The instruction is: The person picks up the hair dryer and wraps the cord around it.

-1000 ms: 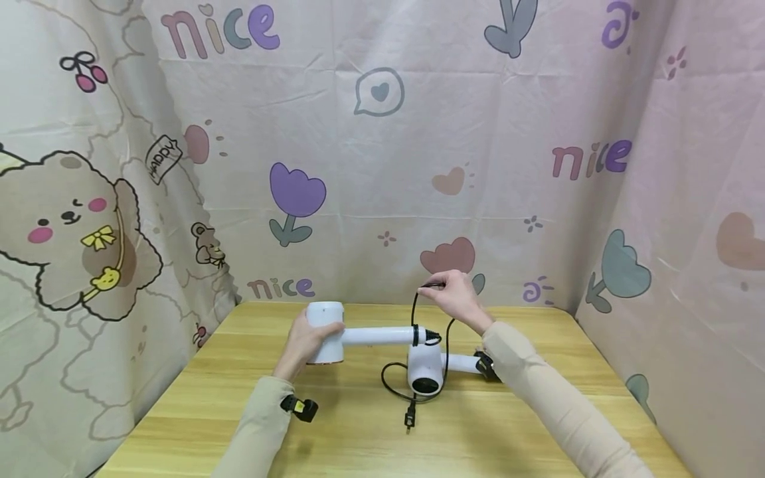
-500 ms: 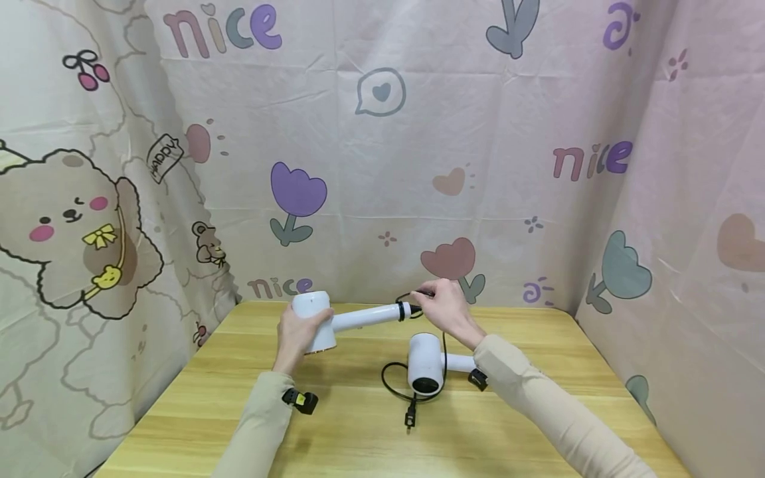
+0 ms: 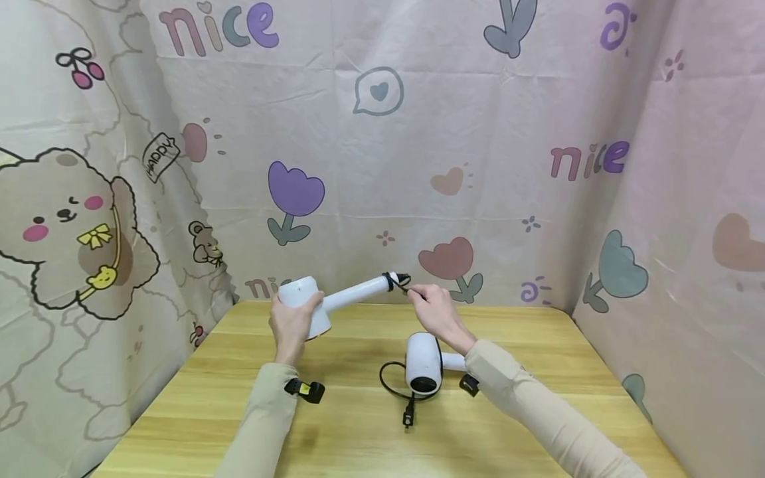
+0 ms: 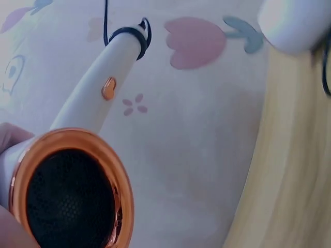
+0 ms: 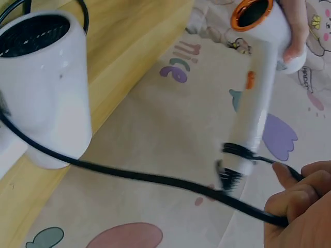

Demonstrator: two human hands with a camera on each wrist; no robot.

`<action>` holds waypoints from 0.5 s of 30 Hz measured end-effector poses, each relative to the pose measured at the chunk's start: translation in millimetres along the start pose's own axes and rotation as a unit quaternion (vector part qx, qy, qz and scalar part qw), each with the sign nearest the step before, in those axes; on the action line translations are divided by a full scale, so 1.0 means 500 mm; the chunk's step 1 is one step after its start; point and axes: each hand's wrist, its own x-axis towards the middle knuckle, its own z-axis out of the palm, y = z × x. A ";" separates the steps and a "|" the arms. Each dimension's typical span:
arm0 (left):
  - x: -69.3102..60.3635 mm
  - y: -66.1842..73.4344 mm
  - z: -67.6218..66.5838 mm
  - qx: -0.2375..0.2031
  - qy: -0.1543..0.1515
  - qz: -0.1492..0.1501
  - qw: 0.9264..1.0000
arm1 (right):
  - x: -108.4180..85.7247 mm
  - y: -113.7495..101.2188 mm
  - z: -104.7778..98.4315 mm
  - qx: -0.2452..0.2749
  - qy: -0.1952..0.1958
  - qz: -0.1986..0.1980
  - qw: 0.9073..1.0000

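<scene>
My left hand (image 3: pixel 289 325) grips the barrel of a white hair dryer (image 3: pixel 357 293), held up off the table with its handle slanting up to the right. A copper-coloured ring and dark grille (image 4: pixel 70 201) show in the left wrist view. Black cord (image 5: pixel 155 178) is looped round the handle's end. Just beyond that end, my right hand (image 3: pixel 439 313) pinches the cord, with fingers curled. A second white hair dryer (image 3: pixel 423 355) lies on the table below the right hand, its handle partly hidden by the right sleeve. A black cord loop lies around it.
The black plug (image 3: pixel 408 415) lies in front of the second hair dryer on the wooden table (image 3: pixel 346 431). A printed curtain (image 3: pixel 370 159) hangs behind the table and along both sides. Each wrist carries a small black camera (image 3: pixel 312 392).
My left hand has raised the hair dryer up and to the left, tilting its handle end upward. The right hand has come left and slightly down, bringing cord against the handle's end.
</scene>
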 end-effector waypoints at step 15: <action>0.001 -0.014 0.016 -0.177 -0.067 -0.185 0.964 | -0.013 0.057 0.028 0.052 -0.067 -0.004 0.996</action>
